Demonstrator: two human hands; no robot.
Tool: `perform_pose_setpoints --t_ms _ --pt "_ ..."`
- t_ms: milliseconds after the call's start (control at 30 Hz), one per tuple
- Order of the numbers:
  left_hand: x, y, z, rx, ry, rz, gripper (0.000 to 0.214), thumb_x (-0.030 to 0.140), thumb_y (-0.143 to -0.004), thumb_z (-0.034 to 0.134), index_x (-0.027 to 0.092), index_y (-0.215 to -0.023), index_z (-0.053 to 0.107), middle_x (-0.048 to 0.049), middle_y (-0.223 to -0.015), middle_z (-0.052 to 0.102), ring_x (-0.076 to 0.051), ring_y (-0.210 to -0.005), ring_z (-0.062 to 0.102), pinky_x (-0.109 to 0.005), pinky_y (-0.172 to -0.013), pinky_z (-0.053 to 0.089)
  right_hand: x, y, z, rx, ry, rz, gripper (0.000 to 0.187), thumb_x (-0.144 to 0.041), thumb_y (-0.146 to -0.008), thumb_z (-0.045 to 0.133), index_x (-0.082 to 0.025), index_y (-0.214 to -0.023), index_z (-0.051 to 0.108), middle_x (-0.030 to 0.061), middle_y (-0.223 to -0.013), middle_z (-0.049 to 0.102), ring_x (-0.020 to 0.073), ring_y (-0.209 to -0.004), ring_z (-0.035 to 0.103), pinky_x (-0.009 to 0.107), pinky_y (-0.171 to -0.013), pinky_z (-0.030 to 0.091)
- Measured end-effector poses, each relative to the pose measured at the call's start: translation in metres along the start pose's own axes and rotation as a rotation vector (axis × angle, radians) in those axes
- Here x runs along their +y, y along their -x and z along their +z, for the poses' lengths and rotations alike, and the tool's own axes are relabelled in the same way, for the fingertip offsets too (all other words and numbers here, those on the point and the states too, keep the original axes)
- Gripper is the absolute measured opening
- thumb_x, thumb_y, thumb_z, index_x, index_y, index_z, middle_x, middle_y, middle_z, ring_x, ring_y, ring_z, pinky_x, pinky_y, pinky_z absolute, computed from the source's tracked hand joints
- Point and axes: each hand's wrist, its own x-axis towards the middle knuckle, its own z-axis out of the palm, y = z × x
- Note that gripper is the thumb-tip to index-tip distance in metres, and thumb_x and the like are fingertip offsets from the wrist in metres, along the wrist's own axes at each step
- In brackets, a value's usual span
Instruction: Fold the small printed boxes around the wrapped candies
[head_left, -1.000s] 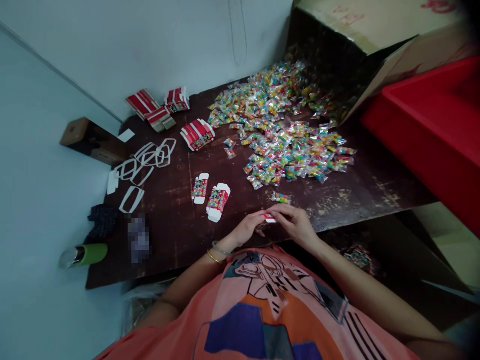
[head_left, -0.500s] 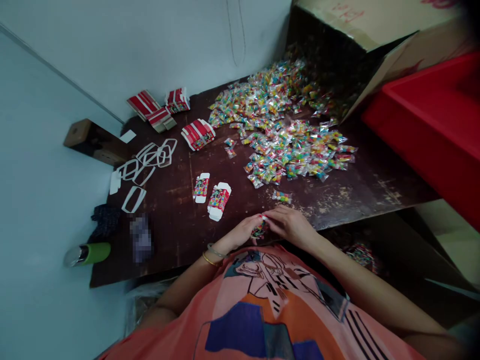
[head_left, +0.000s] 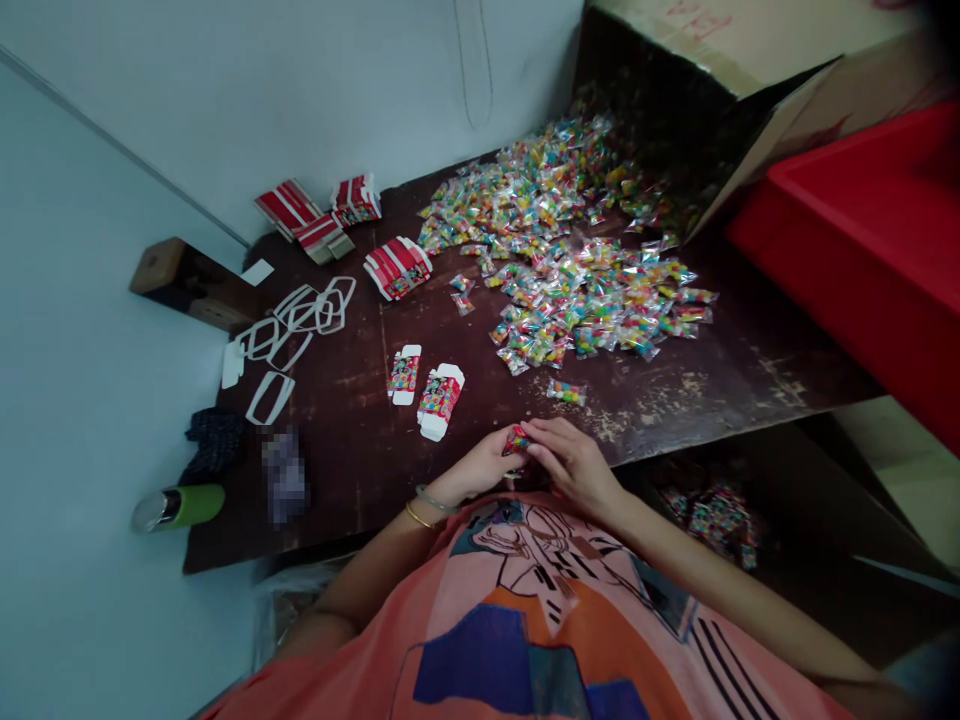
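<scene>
Small box (head_left: 516,440) in both hands, near the edge of the counter (head_left: 352,440)

Nearest us, our left hand (head_left: 486,464) is closed around the small box, in front of the shirt. Our right hand (head_left: 576,462) has its fingers bent and partly apart, the tips against the box's right side; we cannot tell whether they grip or only press. We judge that thin card could crease if those fingertips push too hard, and that a loosened left hand could let the box drop past the counter's near edge. A little farther off, a single candy packet (head_left: 566,391) lies just beyond the right hand, where a careless knuckle might knock it. Farther still, the loosely piled candy heap (head_left: 592,300) could slide if we pulled from its base.

Counting outward: one box in the hands; one candy packet by itself; two unfilled-looking cartons (head_left: 441,400) side by side; one green bottle (head_left: 196,506); one dark cloth (head_left: 214,443); two packets (head_left: 463,303) just apart from the heap; white loops (head_left: 270,398), one lying separately and the others too tangled to count surely; at least three carton bundles (head_left: 397,268); one red bin (head_left: 840,240); one large cardboard box (head_left: 750,50). The packets in the heap are beyond our counting.
</scene>
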Motion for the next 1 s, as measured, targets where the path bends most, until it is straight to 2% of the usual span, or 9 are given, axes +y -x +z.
perform_pose_setpoints --t_ms 133,233,300,367,433,533,667,867,1000 --pt "-0.006 -0.008 0.025 0.069 0.192 -0.017 0.048 0.037 -0.083 0.060 0.017 -0.126 0.050 -0.0048 -0.093 0.060 -0.009 -0.061 0.051 -0.021 -0.053 0.046 0.004 0.001 0.011 0.089 -0.080 0.077 0.031 -0.030 -0.092 0.053 -0.024 -0.120 0.065 0.0085 -0.115 0.068 0.0222 -0.109 0.059 0.041 -0.096 0.048" --pt "-0.001 -0.015 0.022 0.021 0.058 0.071 0.043 0.036 -0.083 0.060 0.018 -0.121 0.054 -0.0075 -0.103 0.061 -0.014 -0.077 0.059 -0.029 -0.067 0.052 0.008 0.000 -0.016 0.095 -0.166 0.235 0.032 -0.035 -0.091 0.053 -0.023 -0.117 0.066 0.0073 -0.111 0.070 0.0218 -0.101 0.065 0.038 -0.092 0.051" --pt "0.005 -0.017 -0.002 0.188 -0.239 0.179 0.031 0.032 -0.082 0.061 0.017 -0.109 0.061 -0.0080 -0.105 0.061 -0.017 -0.088 0.059 -0.032 -0.079 0.050 0.013 0.009 -0.057 0.084 -0.119 0.333 0.034 -0.041 -0.089 0.053 -0.022 -0.113 0.068 0.0072 -0.109 0.071 0.0233 -0.098 0.066 0.038 -0.089 0.052" --pt "0.008 -0.016 -0.039 0.608 -0.582 0.243 0.023 0.029 -0.083 0.060 0.017 -0.102 0.062 -0.0093 -0.104 0.060 -0.020 -0.096 0.058 -0.035 -0.087 0.047 0.024 0.029 -0.108 0.034 0.040 0.403 0.035 -0.047 -0.088 0.052 -0.024 -0.106 0.071 0.0071 -0.108 0.072 0.0255 -0.098 0.067 0.038 -0.087 0.052" --pt "0.005 -0.012 -0.079 0.961 -0.870 0.136 0.035 0.034 -0.079 0.066 0.015 -0.107 0.058 -0.0147 -0.112 0.057 -0.027 -0.109 0.053 -0.040 -0.093 0.043 0.040 0.052 -0.153 0.001 0.230 0.418 0.035 -0.054 -0.085 0.054 -0.027 -0.096 0.074 0.0081 -0.104 0.073 0.0280 -0.094 0.068 0.040 -0.084 0.053" --pt "-0.007 -0.005 -0.123 1.056 -0.983 -0.083 0.044 0.040 -0.065 0.077 0.013 -0.096 0.059 -0.0150 -0.102 0.060 -0.030 -0.100 0.056 -0.037 -0.083 0.044 0.060 0.074 -0.179 0.079 0.444 0.381 0.033 -0.054 -0.083 0.056 -0.029 -0.095 0.073 0.0109 -0.109 0.070 0.0314 -0.100 0.065 0.045 -0.090 0.048" --pt "-0.017 -0.005 -0.138 0.997 -0.829 0.054 0.024 0.040 -0.075 0.067 0.017 -0.074 0.059 -0.0029 -0.068 0.059 -0.020 -0.070 0.057 -0.030 -0.069 0.043 0.054 0.048 -0.135 0.037 0.358 0.296 0.036 -0.051 -0.087 0.051 -0.025 -0.105 0.069 0.0098 -0.114 0.067 0.0293 -0.109 0.061 0.048 -0.098 0.044" --pt "-0.009 -0.003 -0.132 1.020 -0.745 0.227 0.026 0.034 -0.088 0.046 0.015 -0.087 0.064 -0.0118 -0.099 0.065 -0.023 -0.100 0.057 -0.034 -0.092 0.040 0.003 -0.034 -0.051 -0.139 0.191 0.025 0.025 -0.037 -0.091 0.052 -0.025 -0.104 0.070 0.0085 -0.113 0.067 0.0247 -0.106 0.060 0.046 -0.096 0.045" --pt "-0.005 0.005 -0.109 0.991 -0.642 0.250 0.034 0.037 -0.092 0.039 0.014 -0.087 0.064 -0.0085 -0.085 0.067 -0.020 -0.081 0.060 -0.030 -0.079 0.045 -0.016 -0.066 -0.017 -0.109 0.108 -0.098 0.028 -0.032 -0.093 0.051 -0.027 -0.118 0.063 0.0078 -0.119 0.063 0.0234 -0.110 0.057 0.043 -0.097 0.045"
